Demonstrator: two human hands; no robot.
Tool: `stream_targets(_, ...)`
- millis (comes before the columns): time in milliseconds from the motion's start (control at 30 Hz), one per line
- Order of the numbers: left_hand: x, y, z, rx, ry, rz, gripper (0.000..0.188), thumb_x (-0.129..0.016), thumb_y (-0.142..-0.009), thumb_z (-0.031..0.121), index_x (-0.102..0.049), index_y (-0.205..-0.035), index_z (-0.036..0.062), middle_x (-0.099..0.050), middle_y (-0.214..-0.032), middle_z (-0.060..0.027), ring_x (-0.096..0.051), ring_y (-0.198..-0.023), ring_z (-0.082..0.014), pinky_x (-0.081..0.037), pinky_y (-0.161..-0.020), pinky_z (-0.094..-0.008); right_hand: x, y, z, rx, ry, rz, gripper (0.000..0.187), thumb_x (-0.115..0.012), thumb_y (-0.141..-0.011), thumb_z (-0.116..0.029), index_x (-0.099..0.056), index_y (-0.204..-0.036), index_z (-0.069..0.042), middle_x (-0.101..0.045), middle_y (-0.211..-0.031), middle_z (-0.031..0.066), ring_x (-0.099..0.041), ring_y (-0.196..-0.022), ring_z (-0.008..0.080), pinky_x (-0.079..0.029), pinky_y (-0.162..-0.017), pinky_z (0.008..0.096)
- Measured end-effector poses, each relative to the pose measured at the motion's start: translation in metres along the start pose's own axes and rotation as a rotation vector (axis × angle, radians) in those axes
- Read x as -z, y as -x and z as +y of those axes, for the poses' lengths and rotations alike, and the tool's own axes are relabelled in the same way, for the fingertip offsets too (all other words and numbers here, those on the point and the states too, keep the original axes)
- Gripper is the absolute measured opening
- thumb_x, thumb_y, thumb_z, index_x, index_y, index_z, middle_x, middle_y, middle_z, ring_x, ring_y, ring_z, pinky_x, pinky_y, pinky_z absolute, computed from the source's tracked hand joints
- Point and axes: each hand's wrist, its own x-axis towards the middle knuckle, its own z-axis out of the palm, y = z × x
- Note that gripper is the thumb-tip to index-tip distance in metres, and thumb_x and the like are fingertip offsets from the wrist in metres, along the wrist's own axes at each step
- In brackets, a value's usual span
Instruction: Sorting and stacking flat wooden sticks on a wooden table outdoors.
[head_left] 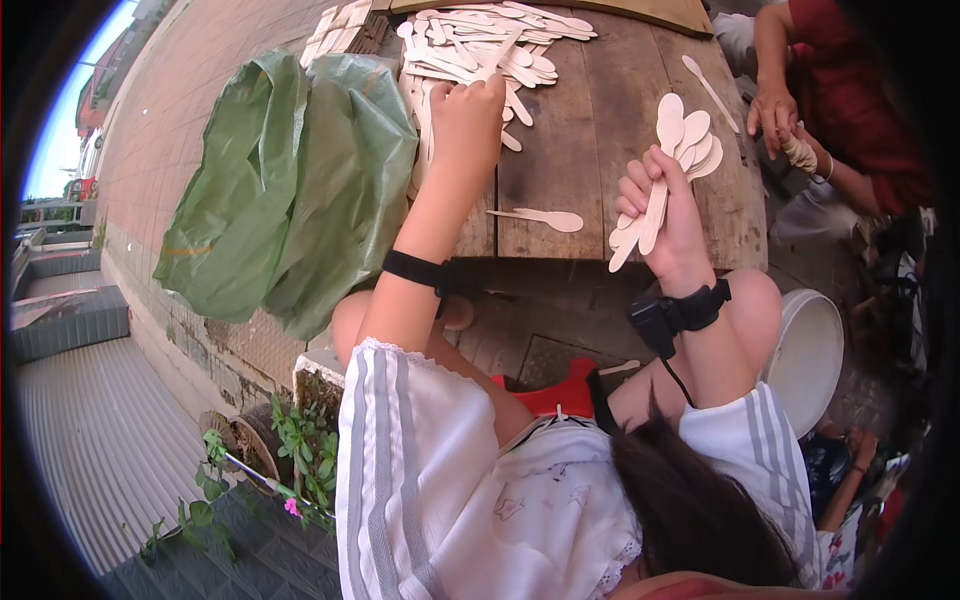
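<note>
My right hand [668, 215] is closed around a bunch of flat wooden spoons [690, 135]. Their rounded bowls fan out above my fist and the handles stick out below it. At the far side of the wooden table [610, 90], my left hand [468, 110] reaches into a loose pile of pale wooden spoons [460, 40]. Its fingers pinch one wooden spoon [503, 50] that slants up from the pile; the fingertips are partly hidden. Between my hands, nearer the table's front edge, lies a wooden spoon [552, 220] with another thin piece beside its handle.
A crumpled green plastic bag [290, 190] hangs over the table's left side. A single spoon [710, 92] rests near the right edge, beside another person's hands [785, 125]. A white bucket [808, 350] stands at my right, and potted plants [305, 440] are at lower left.
</note>
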Motion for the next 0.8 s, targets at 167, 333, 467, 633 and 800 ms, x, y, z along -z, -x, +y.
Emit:
stream_targets(167, 0.060, -0.002, -0.021, 0.106, 0.065, 0.229, 0.005, -0.059, -0.083, 0.011, -0.056, -0.086, 0.0106, -0.066, -0.076, -0.0028, -0.061, -0.073, -0.0239, -0.037, -0.080, -0.0370, 0.002, -0.001, -0.001, 0.016, -0.009, 0.020, 0.026, -0.054, -0.096, -0.026, -0.044, -0.075, -0.013, -0.032, -0.061, -0.0040, -0.034, -0.052, 0.0085, -0.031, -0.052, 0.0246)
stream_targets(333, 0.066, 0.012, -0.045, 0.415, 0.903, 0.240, 0.012, -0.065, -0.087, 0.008, -0.055, -0.093, 0.0068, -0.065, -0.083, -0.0009, -0.058, -0.077, -0.0095, -0.041, -0.076, -0.0247, 0.008, -0.008, -0.001, 0.110, 0.249, 0.140, 0.027, -0.056, -0.095, -0.032, -0.046, -0.078, -0.014, -0.040, -0.063, -0.0034, -0.035, -0.052, 0.0064, -0.033, -0.052, 0.0233)
stream_targets(467, 0.056, 0.015, -0.018, 0.258, 1.477, -0.196, 0.026, -0.066, -0.087, 0.005, -0.047, -0.104, 0.0068, -0.066, -0.089, -0.0040, -0.058, -0.084, -0.0080, -0.044, -0.074, -0.0215, -0.007, -0.005, -0.009, 0.094, 0.579, 0.196, 0.032, -0.059, -0.093, -0.040, -0.048, -0.077, -0.014, -0.048, -0.066, -0.0021, -0.037, -0.050, 0.0036, -0.030, -0.049, 0.0198)
stream_targets(633, 0.038, 0.016, 0.010, 0.340, 1.567, -0.245, 0.027, -0.068, -0.086, 0.008, -0.044, -0.097, 0.0069, -0.066, -0.086, -0.0049, -0.057, -0.082, -0.0077, -0.042, -0.075, -0.0225, -0.008, -0.001, 0.003, -0.166, 0.571, 0.059, 0.028, -0.061, -0.092, -0.037, -0.055, -0.092, -0.009, -0.042, -0.059, -0.0071, -0.034, -0.046, 0.0013, -0.028, -0.042, 0.0196)
stream_targets(800, 0.016, 0.026, 0.041, 0.689, 2.011, -0.112, 0.026, -0.066, -0.088, 0.010, -0.041, -0.087, 0.0157, -0.053, -0.079, 0.0033, -0.045, -0.071, -0.0062, -0.035, -0.068, -0.0222, -0.009, -0.001, 0.005, -0.047, 0.539, -0.150, 0.036, -0.063, -0.092, -0.029, -0.051, -0.116, -0.006, -0.040, -0.061, -0.0080, -0.036, -0.049, 0.0012, -0.031, -0.046, 0.0186)
